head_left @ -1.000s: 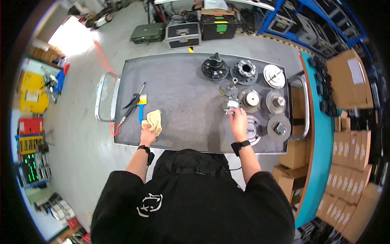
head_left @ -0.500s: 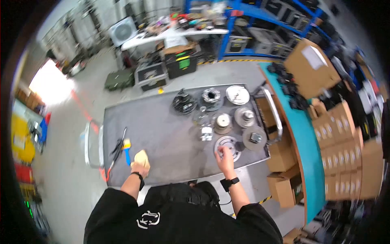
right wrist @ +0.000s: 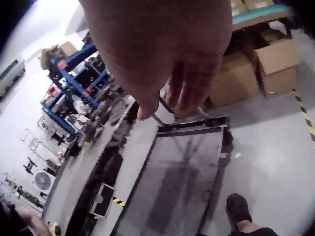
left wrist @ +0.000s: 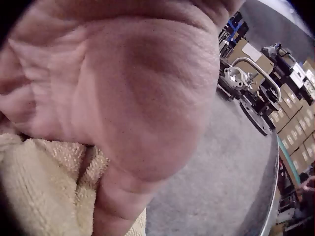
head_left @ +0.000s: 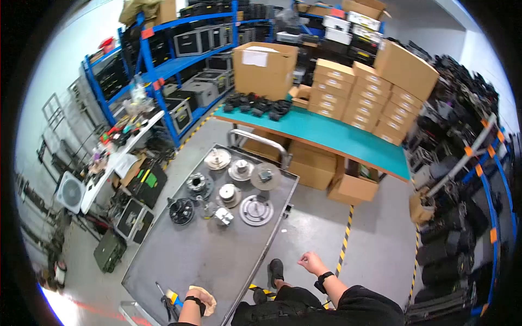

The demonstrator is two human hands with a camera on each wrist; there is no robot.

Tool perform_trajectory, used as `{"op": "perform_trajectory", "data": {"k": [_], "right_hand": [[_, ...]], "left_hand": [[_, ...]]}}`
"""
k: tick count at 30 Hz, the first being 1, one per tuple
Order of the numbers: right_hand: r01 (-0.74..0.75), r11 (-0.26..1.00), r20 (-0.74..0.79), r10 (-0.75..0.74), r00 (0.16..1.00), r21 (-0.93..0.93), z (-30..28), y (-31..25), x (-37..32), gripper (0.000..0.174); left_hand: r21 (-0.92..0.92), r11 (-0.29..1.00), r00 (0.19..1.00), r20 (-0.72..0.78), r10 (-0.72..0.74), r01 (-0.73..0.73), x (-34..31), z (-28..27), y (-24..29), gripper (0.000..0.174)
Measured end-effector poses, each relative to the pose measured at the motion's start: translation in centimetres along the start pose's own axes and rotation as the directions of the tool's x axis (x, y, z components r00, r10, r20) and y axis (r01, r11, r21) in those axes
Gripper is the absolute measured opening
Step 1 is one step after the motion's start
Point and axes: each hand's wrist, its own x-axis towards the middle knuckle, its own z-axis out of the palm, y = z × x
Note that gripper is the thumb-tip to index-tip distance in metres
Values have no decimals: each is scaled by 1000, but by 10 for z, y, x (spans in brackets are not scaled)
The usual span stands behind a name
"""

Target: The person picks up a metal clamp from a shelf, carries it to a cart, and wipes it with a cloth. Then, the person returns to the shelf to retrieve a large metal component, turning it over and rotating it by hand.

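Near the cart's front left corner, my left hand (head_left: pixel 201 296) grips a pale yellow cloth (head_left: pixel 211 311). In the left wrist view the cloth (left wrist: pixel 44 189) bunches below the palm, beside the thumb; the fingertips are hidden. Beside this hand lie a brush with a blue handle (head_left: pixel 173 297) and a dark hand tool (head_left: pixel 166 307). Out past the cart's long edge, my right hand (head_left: pixel 312 263) hangs over the floor with loosely bent fingers, holding nothing. In the right wrist view its fingers (right wrist: pixel 189 91) point down.
Several metal parts, among them a round flange (head_left: pixel 256 210) and a silver block (head_left: pixel 223 217), stand at the cart's far end. Beyond its handle (head_left: pixel 261 138) is a teal table (head_left: pixel 304 130) loaded with cartons. Open boxes (head_left: pixel 353 187) sit under that table.
My right hand has left the metal parts and swung out past the cart's edge. The head view has turned right. My left hand keeps the cloth.
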Motion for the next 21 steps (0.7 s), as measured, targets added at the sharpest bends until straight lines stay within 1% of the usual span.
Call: {"op": "perform_trajectory", "data": {"k": [1,2,3,5,7,9,11,13,14,15,17,18,19,20,21], "right_hand": [[-28,1000,-21,28,999,2,7,22,-21,24],[-198,979,36,197,980,44,14,49,-42,24],[-361,929,98,353,930,83,17,72,-64,24],[-565,821,91,559,824,84,16,112,-115,29],[-700,713,13,700,714,37,43,177,-171,34],[-849,527,37,848,528,36,32,189,-218,44],[-915,375,103,914,392,151,55,236,-263,55],[-938,239,155,947,283,250,46,238,-301,61],[-940,285,150,937,315,189,41,244,-315,63],[-917,395,30,917,397,49,41,247,-331,54],[-953,279,192,935,298,122,21,256,-354,54],[-951,282,213,928,304,128,29,280,-370,48],[-948,287,232,921,312,134,22,291,-379,44],[-930,367,308,886,347,-6,11,309,-390,34],[-937,349,299,893,336,9,6,331,-403,34]], "left_hand": [[26,999,999,-41,-19,20,3,-3,-4,37],[49,998,995,-87,-38,43,3,-9,-8,36],[70,995,989,-137,-55,65,-1,-17,-10,36],[109,988,968,-236,-84,112,-14,-31,-10,35],[142,977,935,-339,-100,157,-40,-42,0,34],[164,966,890,-444,-107,198,-62,-59,18,33],[176,957,832,-546,-100,230,-86,-75,46,33],[189,948,769,-635,-81,256,-101,-86,80,32],[196,944,736,-674,-66,264,-105,-89,101,32],[203,941,703,-710,-49,271,-112,-88,126,31],[219,935,635,-772,-8,278,-117,-85,177,31],[227,933,599,-800,15,279,-123,-81,205,31],[233,932,562,-826,39,278,-125,-78,232,30],[238,931,523,-850,62,276,-126,-74,259,30],[240,930,485,-871,80,278,-130,-67,283,30]]}}
